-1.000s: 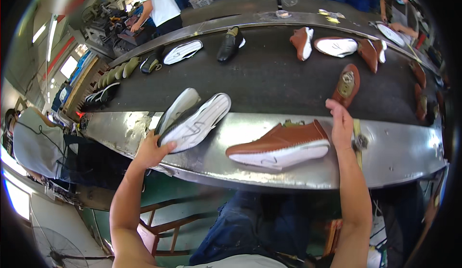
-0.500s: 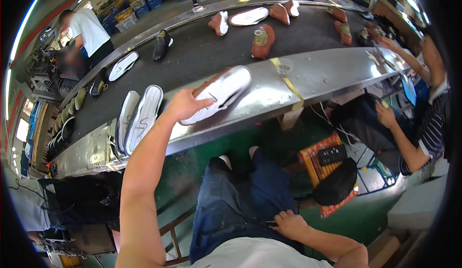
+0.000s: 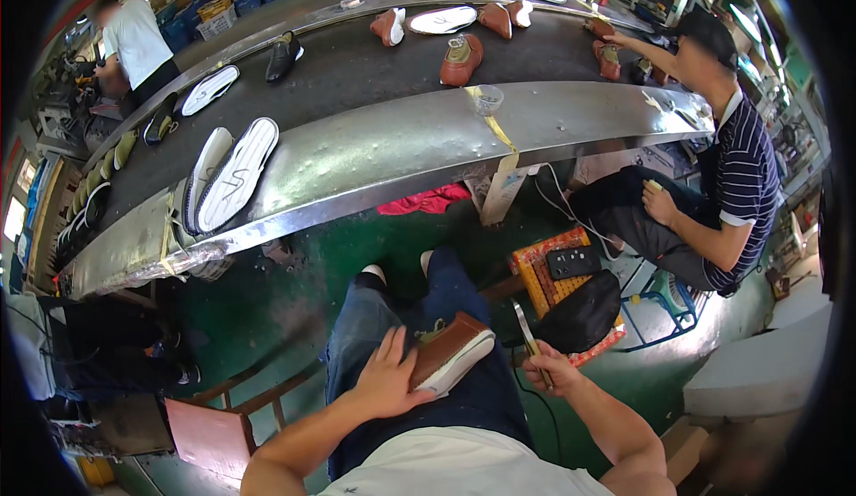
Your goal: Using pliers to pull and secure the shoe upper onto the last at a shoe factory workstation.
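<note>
Your left hand hides one end of the brown shoe on your lap, holding it; your right hand, apart from it, wraps a metal tool, its handle partly covered; from the shoe, a black bag sits at two o'clock, white-soled shoes at ten; the metal bench ends at twelve, green floor showing before your knees.

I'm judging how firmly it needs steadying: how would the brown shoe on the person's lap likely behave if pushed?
The brown shoe would probably tip or rock, as it lies tilted on the blue jeans. Its upper looks rounded and holds its shape, so it should give only a little. The left hand on one end likely limits any sliding.
</note>
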### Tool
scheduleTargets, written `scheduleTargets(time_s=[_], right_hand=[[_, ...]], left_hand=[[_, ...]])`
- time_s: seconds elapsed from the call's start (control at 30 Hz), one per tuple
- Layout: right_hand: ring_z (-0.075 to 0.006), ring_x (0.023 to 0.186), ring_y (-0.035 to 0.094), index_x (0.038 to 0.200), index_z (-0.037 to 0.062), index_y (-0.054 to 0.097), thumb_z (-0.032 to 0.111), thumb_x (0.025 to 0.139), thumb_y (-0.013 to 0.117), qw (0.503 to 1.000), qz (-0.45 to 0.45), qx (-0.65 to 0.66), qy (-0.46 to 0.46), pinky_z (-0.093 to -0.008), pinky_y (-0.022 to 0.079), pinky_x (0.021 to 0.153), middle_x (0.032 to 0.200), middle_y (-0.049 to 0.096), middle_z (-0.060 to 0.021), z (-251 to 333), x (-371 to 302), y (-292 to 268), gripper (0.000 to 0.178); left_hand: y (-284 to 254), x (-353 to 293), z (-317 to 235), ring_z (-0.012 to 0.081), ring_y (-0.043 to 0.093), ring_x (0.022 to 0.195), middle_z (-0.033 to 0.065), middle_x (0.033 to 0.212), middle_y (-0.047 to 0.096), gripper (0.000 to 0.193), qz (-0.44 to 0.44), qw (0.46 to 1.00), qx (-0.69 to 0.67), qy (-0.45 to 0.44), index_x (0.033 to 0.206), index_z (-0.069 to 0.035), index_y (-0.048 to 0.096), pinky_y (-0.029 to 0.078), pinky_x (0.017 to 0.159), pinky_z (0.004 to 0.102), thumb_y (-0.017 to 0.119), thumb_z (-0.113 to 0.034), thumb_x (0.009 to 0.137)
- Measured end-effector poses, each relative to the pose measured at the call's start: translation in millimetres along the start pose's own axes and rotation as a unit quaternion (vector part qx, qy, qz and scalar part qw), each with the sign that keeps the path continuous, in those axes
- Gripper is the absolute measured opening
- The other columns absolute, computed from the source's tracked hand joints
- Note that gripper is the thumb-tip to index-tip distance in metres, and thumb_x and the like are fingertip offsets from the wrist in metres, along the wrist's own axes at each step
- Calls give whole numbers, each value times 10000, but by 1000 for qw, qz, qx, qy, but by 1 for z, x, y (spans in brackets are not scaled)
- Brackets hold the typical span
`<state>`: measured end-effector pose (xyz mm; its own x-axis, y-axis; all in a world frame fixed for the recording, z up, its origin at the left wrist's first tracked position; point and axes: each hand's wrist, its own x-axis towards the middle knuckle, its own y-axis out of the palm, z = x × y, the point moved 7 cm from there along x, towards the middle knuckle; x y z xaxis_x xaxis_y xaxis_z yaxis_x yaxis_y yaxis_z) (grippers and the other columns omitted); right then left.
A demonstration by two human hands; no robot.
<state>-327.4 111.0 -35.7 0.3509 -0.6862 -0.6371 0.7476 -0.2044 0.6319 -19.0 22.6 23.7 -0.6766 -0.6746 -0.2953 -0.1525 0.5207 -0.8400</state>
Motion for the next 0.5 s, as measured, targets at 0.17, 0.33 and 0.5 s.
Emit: scheduleTargets(time_s=[0.17, 0.33, 0.5], right_hand=[[-180, 819, 598, 1194, 67, 553, 62, 889, 636, 995, 1, -1, -95, -292, 487, 634, 967, 605, -83, 20, 9, 38, 316], [-185, 815, 677, 1224, -36, 575, 160, 987, 590, 911, -112, -360, -165, -295, 548, 751, 953, 689, -96, 38, 4, 54, 307], [-145, 754, 673, 1199, -55, 606, 211, 1019, 587, 842, -44, -510, -173, -285, 538, 728, 900, 716, -87, 51, -12, 148, 321]], left_hand=[[-12, 125, -52, 446, 533, 1314, 318, 1415, 520, 1005, 114, 991, -69, -10, 1529, -8, 380, 443, 1088, 454, 704, -642, 820], [-28, 153, 10, 310, 606, 1265, 216, 1386, 607, 818, -69, 923, -378, 5, 1464, -11, 496, 464, 1067, 376, 779, -482, 858], [-84, 60, 35, 184, 505, 1298, 92, 1447, 512, 910, -126, 744, -655, 42, 1614, -100, 231, 412, 1097, 338, 793, -171, 901]])
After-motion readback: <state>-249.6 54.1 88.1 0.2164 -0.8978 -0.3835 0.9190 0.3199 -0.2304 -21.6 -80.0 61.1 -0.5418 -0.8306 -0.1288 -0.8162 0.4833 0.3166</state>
